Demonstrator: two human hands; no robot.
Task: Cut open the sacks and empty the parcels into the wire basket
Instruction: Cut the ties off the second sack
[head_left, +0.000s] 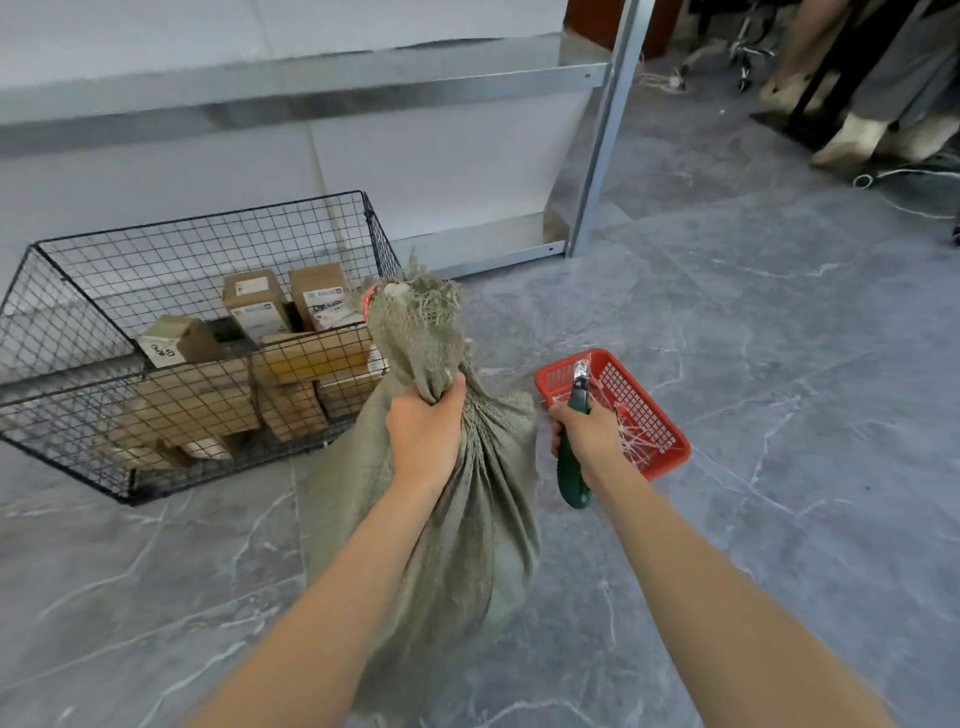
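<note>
Left hand (423, 434) gripping tied sack (441, 519) neck beside wire basket (62, 405) of parcels (291, 374), right hand (589, 434) clutching green knife (574, 462) right of sack

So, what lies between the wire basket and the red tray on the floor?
In the head view, the sack stands between them, its neck held by the left hand.

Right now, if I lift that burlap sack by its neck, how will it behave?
Probably floppy: the sack creases and sags below where the left hand grips its neck. Likely fairly heavy, since its lower part bulges full. The coarse weave should resist slipping.
</note>
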